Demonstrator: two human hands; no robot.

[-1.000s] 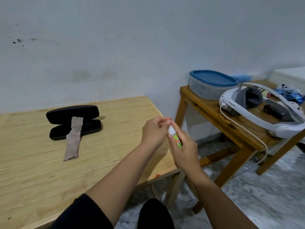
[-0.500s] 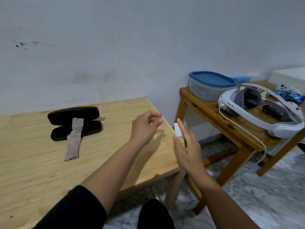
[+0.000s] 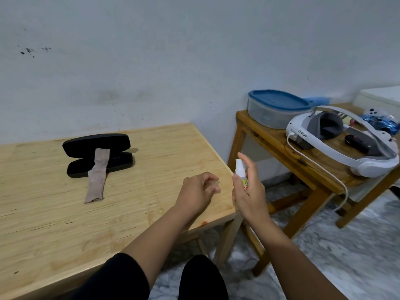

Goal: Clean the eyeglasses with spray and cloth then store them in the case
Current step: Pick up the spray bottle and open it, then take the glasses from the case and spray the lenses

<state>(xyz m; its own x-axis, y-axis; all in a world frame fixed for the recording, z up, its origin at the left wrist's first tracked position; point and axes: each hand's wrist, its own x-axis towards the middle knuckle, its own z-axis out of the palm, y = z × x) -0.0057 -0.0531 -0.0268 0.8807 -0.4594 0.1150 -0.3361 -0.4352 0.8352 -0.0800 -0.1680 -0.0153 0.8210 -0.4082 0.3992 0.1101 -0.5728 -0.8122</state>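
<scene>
My right hand (image 3: 251, 195) grips a small white spray bottle (image 3: 240, 168) with a green label, upright, just past the wooden table's right edge; the index finger is raised beside the nozzle. My left hand (image 3: 199, 191) hovers over the table (image 3: 54, 224) a little left of the bottle, fingers curled, pinching what looks like a small clear cap (image 3: 214, 183). A black eyeglass case (image 3: 97, 146) lies open at the back left of the table. A beige cloth (image 3: 97, 178) is draped across it and onto the wood. No eyeglasses are visible.
A darker wooden side table (image 3: 270, 139) stands to the right, holding a blue-lidded container (image 3: 275, 109), a white headset (image 3: 346, 144) with a cable, a black object (image 3: 357, 144) and a blue toy car (image 3: 381, 123). Behind both tables is a wall; the floor is marble.
My left hand pulled away from the top of the bottle and dropped down to the left, baring the white nozzle. My right hand shifted slightly right with the bottle.
</scene>
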